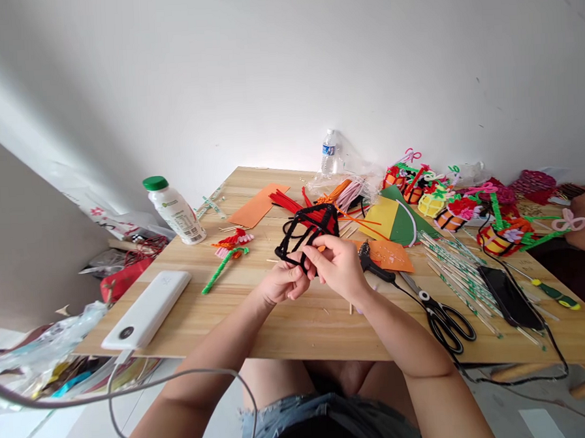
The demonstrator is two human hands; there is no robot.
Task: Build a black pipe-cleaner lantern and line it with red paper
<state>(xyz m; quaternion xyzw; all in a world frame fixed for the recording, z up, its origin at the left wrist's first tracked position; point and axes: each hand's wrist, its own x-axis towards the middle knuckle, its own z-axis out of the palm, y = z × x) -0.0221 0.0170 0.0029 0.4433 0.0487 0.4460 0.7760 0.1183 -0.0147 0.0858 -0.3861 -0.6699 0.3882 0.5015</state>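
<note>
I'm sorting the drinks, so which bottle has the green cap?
The white bottle, on the left side of the table. The other bottle, standing near the wall, is clear, and its cap is whitish.

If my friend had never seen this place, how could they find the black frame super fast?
Find the table by the white wall, then the left hand and right hand above it. Together they hold the black frame, near the red stems. Its bars are plain black, while the baskets to the right are bright and flowery.
</note>
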